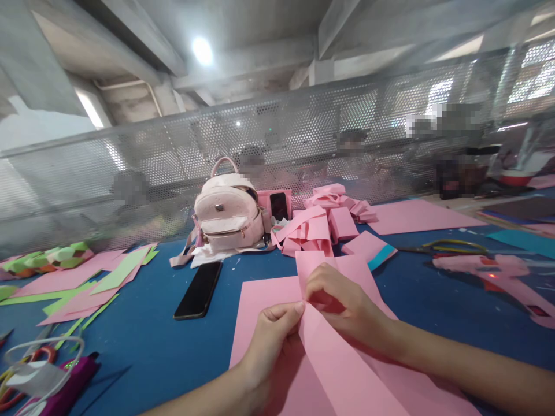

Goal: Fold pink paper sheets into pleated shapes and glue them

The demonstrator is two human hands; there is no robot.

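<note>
A long pink paper strip (pixel 347 364) runs from the near edge up between my hands, and its upper end stands raised. My left hand (pixel 269 342) pinches the strip's left edge between thumb and bent fingers. Just above and to the right, my right hand (pixel 342 297) is closed on the same strip with its fingers curled; its fingertips are partly hidden. Under both hands lies a larger pink paper sheet (pixel 255 297), flat on the blue table (pixel 143 323). A pink paper piece with a blue band (pixel 381 255) rests beyond my right hand.
Behind are a pale pink backpack (pixel 228 211), folded pink paper pieces (pixel 310 228) and a perforated metal screen (pixel 173 150). A black phone (pixel 198 290) lies left of centre. Rightward are a pink glue gun (pixel 485 266) with a red light and scissors (pixel 455 247). A purple power strip (pixel 78 381) sits near left.
</note>
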